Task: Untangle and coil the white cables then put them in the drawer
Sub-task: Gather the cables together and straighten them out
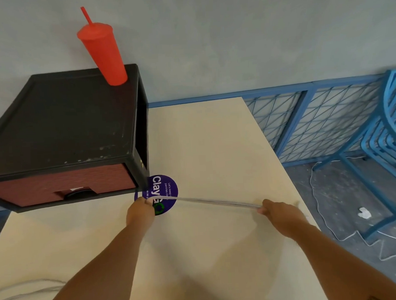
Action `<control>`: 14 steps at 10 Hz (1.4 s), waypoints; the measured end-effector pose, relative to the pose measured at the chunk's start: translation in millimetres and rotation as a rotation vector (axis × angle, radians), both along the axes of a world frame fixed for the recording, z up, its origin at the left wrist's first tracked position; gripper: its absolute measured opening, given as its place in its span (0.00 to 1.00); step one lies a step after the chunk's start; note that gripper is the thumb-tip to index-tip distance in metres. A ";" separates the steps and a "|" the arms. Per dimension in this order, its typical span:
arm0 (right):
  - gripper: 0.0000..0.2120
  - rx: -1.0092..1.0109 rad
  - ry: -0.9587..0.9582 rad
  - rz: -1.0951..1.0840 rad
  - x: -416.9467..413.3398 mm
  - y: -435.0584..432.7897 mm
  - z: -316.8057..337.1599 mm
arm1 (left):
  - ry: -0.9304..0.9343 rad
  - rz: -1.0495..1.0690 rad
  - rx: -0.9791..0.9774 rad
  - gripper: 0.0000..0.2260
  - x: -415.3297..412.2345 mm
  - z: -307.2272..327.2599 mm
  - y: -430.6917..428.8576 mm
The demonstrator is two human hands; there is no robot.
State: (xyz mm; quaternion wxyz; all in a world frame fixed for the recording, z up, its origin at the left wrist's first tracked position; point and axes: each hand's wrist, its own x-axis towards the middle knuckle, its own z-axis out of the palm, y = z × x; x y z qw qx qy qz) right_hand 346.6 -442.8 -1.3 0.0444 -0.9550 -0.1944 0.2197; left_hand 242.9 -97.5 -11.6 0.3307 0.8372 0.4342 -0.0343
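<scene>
Over the near middle of the pale table (pixel 204 149), holds a white cable (pixel 217 203) stretched straight between both hands, several strands side by side, resting on the tabletop or just above it; cannot tell which. Grips the left end with the left hand (pixel 139 209), fingers curled tight round the strands, right over a round purple sticker (pixel 165 187). Grips the right end with the right hand (pixel 278 211), fingers likewise clenched round the strands, near the table's right edge.

Further left, toward the far side of the table: a black drawer unit (pixel 62 124) with its red drawer (pixel 58 185) closed, the white cable wholly outside it. On top of the unit, at its far right corner, a red tumbler (pixel 103 54) with lid and straw, standing upright.

At the near left corner of the table, blurred — looks like a loose cable (pixel 39 286) lying in a few strands.

Beyond the right edge, on the grey floor: a blue chair (pixel 391 130), a blue mesh fence (pixel 316 117) along the wall, a thin white cord (pixel 317 203) trailing — and a small crumpled white scrap (pixel 364 213).
</scene>
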 end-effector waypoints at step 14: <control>0.21 -0.086 -0.269 -0.678 -17.9 -19.0 -14.0 | 0.271 -0.259 0.317 0.23 17.5 -7.1 -17.2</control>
